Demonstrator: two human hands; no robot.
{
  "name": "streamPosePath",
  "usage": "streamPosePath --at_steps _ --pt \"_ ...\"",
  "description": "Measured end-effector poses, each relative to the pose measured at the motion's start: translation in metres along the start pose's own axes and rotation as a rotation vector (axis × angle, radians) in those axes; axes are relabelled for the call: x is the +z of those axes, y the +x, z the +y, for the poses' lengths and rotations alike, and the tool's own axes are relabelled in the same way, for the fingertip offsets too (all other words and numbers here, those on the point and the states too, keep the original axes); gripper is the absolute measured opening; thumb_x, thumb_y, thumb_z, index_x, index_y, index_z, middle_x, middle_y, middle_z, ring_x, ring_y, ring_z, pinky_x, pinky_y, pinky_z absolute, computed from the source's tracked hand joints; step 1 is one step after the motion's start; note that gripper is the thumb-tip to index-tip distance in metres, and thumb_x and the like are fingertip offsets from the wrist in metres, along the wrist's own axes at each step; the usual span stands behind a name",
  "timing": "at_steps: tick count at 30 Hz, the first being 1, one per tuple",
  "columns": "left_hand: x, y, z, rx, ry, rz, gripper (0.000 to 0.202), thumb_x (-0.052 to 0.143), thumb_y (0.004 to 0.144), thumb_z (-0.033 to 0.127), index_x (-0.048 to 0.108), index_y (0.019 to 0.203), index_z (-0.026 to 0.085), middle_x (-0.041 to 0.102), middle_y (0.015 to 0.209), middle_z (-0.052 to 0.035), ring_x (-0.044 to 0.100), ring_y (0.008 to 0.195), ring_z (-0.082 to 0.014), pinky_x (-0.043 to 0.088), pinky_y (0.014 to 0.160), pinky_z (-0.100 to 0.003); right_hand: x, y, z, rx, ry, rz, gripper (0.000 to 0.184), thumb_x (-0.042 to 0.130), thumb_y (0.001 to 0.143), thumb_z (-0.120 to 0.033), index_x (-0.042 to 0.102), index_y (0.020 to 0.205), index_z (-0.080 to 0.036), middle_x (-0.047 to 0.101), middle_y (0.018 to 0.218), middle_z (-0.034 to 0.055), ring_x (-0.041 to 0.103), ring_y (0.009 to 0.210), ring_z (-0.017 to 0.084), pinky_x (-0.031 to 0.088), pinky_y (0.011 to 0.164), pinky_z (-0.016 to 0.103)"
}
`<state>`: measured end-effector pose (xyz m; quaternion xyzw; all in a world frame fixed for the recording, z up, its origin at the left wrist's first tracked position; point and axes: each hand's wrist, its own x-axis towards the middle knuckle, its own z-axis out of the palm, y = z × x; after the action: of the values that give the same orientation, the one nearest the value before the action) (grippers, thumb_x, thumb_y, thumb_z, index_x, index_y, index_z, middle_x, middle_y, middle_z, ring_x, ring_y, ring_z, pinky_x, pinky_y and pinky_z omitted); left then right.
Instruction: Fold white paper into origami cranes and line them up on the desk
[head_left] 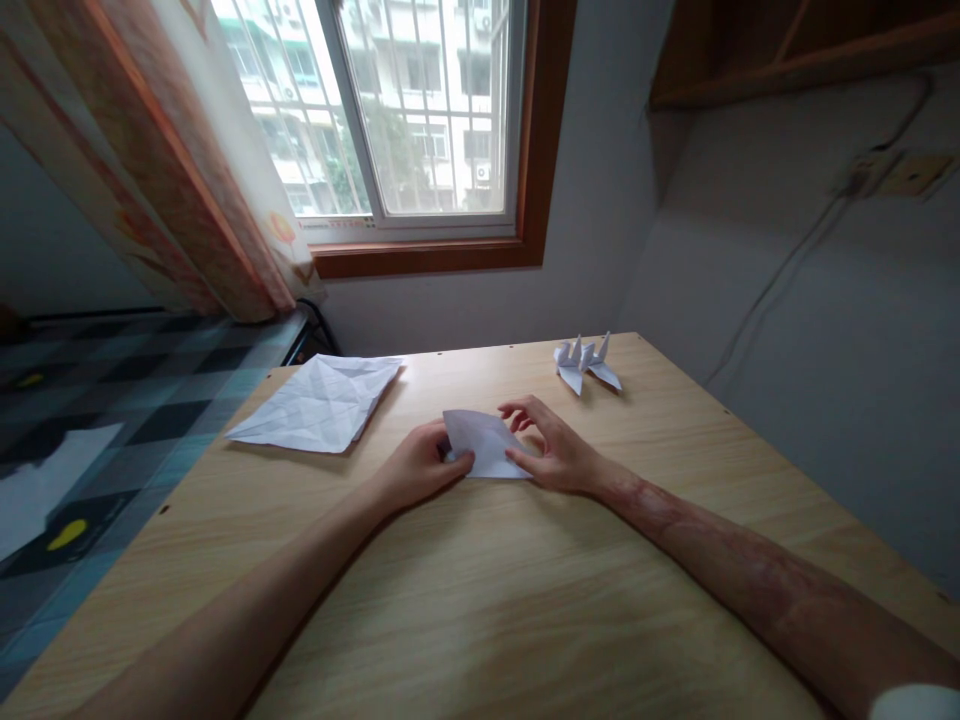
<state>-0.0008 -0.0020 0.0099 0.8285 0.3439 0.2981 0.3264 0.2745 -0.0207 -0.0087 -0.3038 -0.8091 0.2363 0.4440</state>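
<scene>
While one finished folded paper figure (585, 360) sat at the far side of the table (480, 620) and a creased sheet (319, 403) lay unfolded to the left, my left hand (420, 468) and right hand (551, 452) pinched a half-folded white paper (486, 443) mid-table, its folding seemingly only begun.

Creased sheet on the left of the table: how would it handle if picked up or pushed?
The creased sheet is thin paper, lying nearly flat on the wooden table, so probably very light and floppy; it would likely sag from one corner. Its many creases may make it buckle rather than slide cleanly when pushed. Likely tears or crumples easily.
</scene>
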Motion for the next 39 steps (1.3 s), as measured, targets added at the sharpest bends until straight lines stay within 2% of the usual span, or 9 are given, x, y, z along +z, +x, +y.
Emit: streamPosePath --at_steps 5,9,14,18,22,25,32,37,39 --pt "0.0 -0.001 0.001 -0.029 -0.058 0.022 0.02 0.07 0.089 0.026 0.082 0.103 0.018 0.082 0.107 -0.0061 0.074 0.092 -0.0233 0.06 0.081 -0.032 -0.001 -0.001 -0.005 0.009 0.098 -0.019 0.051 0.073 0.096 -0.017 0.059 0.144 -0.024 0.068 0.135 0.0114 0.07 0.115 0.024 0.06 0.106 0.047" --pt "-0.001 0.0 0.005 -0.037 -0.026 0.037 0.015 0.071 0.089 0.027 0.082 0.095 0.018 0.082 0.102 -0.0047 0.072 0.089 -0.0224 0.059 0.078 -0.031 -0.001 -0.001 -0.003 -0.004 0.128 -0.017 0.054 0.073 0.098 -0.022 0.056 0.15 -0.025 0.065 0.146 0.0137 0.067 0.13 0.028 0.057 0.114 0.051" --pt "-0.002 0.0 0.003 -0.029 -0.056 0.011 0.016 0.071 0.091 0.029 0.081 0.097 0.018 0.082 0.102 -0.006 0.073 0.089 -0.0224 0.059 0.079 -0.031 0.001 -0.001 0.01 0.113 0.142 -0.004 0.052 0.074 0.098 -0.023 0.059 0.148 -0.023 0.066 0.148 0.0142 0.068 0.133 0.026 0.056 0.118 0.05" --pt "-0.001 0.0 -0.003 -0.026 -0.062 -0.005 0.02 0.071 0.094 0.032 0.082 0.102 0.018 0.083 0.106 -0.0078 0.073 0.093 -0.0237 0.061 0.082 -0.033 0.001 -0.002 0.013 0.152 0.208 -0.079 0.051 0.071 0.102 -0.026 0.061 0.152 -0.021 0.071 0.148 0.0135 0.07 0.136 0.025 0.055 0.12 0.047" --pt "-0.002 0.001 -0.003 -0.026 -0.033 0.016 0.023 0.072 0.095 0.036 0.083 0.103 0.017 0.082 0.105 -0.0089 0.073 0.092 -0.0235 0.059 0.08 -0.032 -0.002 0.0 0.002 -0.001 0.06 -0.237 0.046 0.069 0.103 -0.023 0.069 0.149 -0.024 0.07 0.154 0.0134 0.067 0.142 0.029 0.051 0.125 0.052" --pt "-0.003 0.001 0.001 -0.005 -0.025 0.022 0.027 0.071 0.099 0.04 0.083 0.101 0.016 0.082 0.104 -0.0102 0.072 0.09 -0.023 0.057 0.08 -0.032 -0.004 0.002 -0.007 -0.12 -0.075 -0.293 0.042 0.072 0.101 -0.023 0.075 0.143 -0.026 0.067 0.158 0.0141 0.065 0.143 0.032 0.051 0.123 0.055" --pt "-0.003 0.002 0.003 -0.018 0.037 0.102 0.038 0.066 0.105 0.048 0.08 0.091 0.016 0.077 0.092 -0.0073 0.068 0.08 -0.0198 0.052 0.071 -0.029 -0.005 0.003 -0.013 -0.198 -0.159 -0.338 0.042 0.073 0.101 -0.028 0.073 0.143 -0.024 0.074 0.142 0.0139 0.07 0.128 0.03 0.056 0.115 0.05" --pt "-0.005 0.002 -0.004 0.031 0.089 0.13 0.038 0.063 0.106 0.041 0.072 0.077 0.018 0.072 0.083 -0.0052 0.064 0.078 -0.0191 0.051 0.073 -0.031 -0.004 0.003 -0.014 -0.212 -0.154 -0.34 0.035 0.073 0.101 -0.027 0.075 0.135 -0.025 0.077 0.138 0.0118 0.073 0.123 0.028 0.058 0.112 0.049" --pt "-0.005 0.001 -0.008 0.03 0.119 0.157 0.032 0.063 0.105 0.037 0.072 0.08 0.018 0.072 0.086 -0.0055 0.065 0.08 -0.0191 0.052 0.074 -0.031 -0.004 0.003 -0.014 -0.222 -0.165 -0.337 0.032 0.073 0.101 -0.028 0.075 0.132 -0.025 0.077 0.136 0.0117 0.073 0.122 0.028 0.058 0.111 0.048"
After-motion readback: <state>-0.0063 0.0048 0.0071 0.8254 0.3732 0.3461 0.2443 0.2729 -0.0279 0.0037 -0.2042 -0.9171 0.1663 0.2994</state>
